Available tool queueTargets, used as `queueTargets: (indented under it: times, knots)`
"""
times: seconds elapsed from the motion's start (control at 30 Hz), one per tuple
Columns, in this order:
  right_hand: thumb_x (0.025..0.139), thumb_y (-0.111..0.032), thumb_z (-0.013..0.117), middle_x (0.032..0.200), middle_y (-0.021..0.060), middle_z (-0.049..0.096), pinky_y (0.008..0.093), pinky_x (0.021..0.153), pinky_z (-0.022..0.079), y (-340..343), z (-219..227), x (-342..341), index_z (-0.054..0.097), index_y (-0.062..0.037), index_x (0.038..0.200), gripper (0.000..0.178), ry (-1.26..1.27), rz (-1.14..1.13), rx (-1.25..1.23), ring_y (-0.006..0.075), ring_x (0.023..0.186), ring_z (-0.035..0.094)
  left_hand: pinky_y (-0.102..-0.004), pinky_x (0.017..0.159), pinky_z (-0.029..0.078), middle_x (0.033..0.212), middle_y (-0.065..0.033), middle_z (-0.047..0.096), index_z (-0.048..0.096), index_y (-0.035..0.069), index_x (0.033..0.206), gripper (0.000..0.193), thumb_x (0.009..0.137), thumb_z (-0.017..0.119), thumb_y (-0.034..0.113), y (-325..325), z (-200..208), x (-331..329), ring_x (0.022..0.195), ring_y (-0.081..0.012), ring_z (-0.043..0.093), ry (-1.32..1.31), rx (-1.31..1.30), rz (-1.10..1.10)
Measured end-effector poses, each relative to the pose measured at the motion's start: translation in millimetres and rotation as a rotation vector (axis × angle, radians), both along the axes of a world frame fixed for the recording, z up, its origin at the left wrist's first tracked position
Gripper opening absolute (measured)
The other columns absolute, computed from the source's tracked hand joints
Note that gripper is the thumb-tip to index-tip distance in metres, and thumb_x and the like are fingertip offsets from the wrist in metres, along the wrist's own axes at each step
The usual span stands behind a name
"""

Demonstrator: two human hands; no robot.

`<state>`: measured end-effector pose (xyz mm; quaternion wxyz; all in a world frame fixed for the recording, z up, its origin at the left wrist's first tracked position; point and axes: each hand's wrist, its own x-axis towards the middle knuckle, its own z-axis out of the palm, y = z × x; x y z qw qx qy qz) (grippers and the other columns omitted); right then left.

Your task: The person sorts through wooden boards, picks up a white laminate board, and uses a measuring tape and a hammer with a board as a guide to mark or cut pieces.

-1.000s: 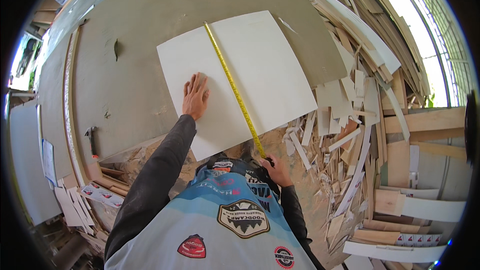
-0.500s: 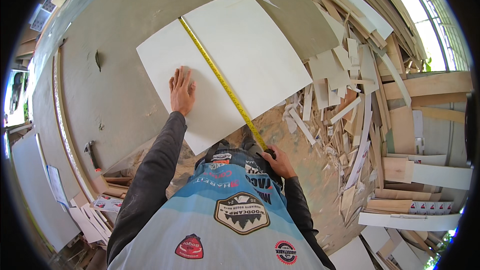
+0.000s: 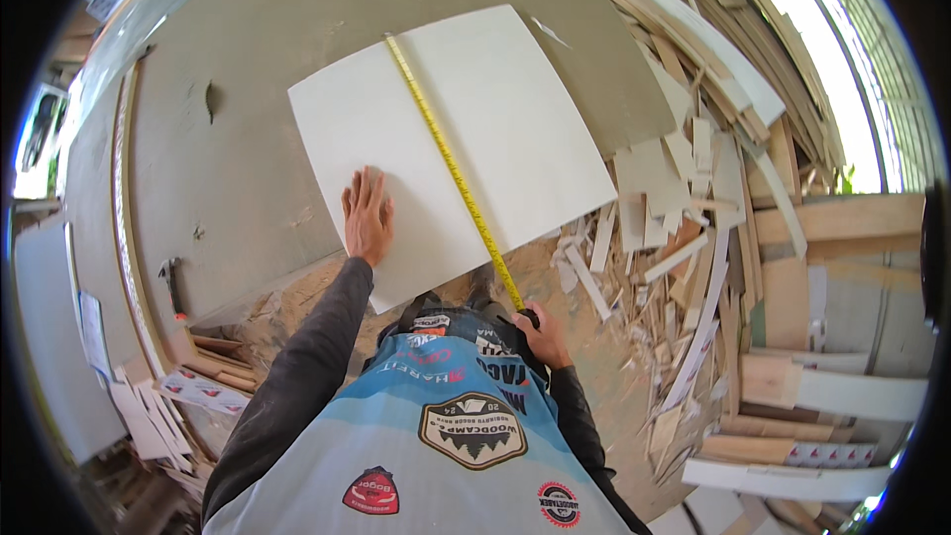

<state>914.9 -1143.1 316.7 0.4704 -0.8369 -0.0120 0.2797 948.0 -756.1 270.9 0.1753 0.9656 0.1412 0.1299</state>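
A white rectangular board (image 3: 525, 129) lies on a large grey-brown work surface, its near edge sticking out past the surface. My left hand (image 3: 368, 218) rests flat on the board's left part, fingers stretched out and holding nothing. Across the board runs the yellow blade of a tape measure (image 3: 446, 152), from the far edge to just beyond the near edge. Close to my waist, my right hand (image 3: 544, 334) is closed round the tape measure's dark case, which is mostly hidden by the fingers.
A hammer (image 3: 172, 287) lies at the left of the work surface (image 3: 267, 30), near a long pale strip (image 3: 123, 208). Offcuts (image 3: 684, 228) pile up on the right beside stacked wood strips (image 3: 723, 50). Shelved boards (image 3: 842, 386) stand at the far right.
The whole view has shifted slightly, so the board sits lower in it. My left hand stays flat on the board and my right hand still grips the tape measure.
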Motion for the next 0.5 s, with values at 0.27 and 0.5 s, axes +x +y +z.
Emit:
queueTargets:
  times: [0.27,0.5]
  knots:
    - [0.093,-0.019,0.058,0.095,0.0044,0.052,0.0296,0.081,0.042,-32.4,-11.7,122.6,0.055,-0.0023,0.112,0.026,-0.07,-0.131,0.153,0.0158,0.09,0.05,-0.0456,0.119,0.021,0.159,-0.0237,0.024,0.021,-0.001,0.154,0.068,0.099,0.053,0.023,-83.3,-11.0,-97.9,0.147,-0.0391,0.023,-0.099,-0.3,0.5]
    - [0.09,-0.024,0.059,0.099,0.012,0.06,0.0371,0.083,0.045,-65.3,-40.6,275.6,0.057,0.0023,0.113,0.035,-0.322,-0.19,-0.045,0.0238,0.089,0.056,-0.0338,0.088,0.052,0.117,-0.0246,0.067,0.05,0.001,0.141,0.05,0.092,0.061,0.006,-116.0,16.2,-129.6,0.102,-0.0262,0.068,-0.235,-0.821,0.803]
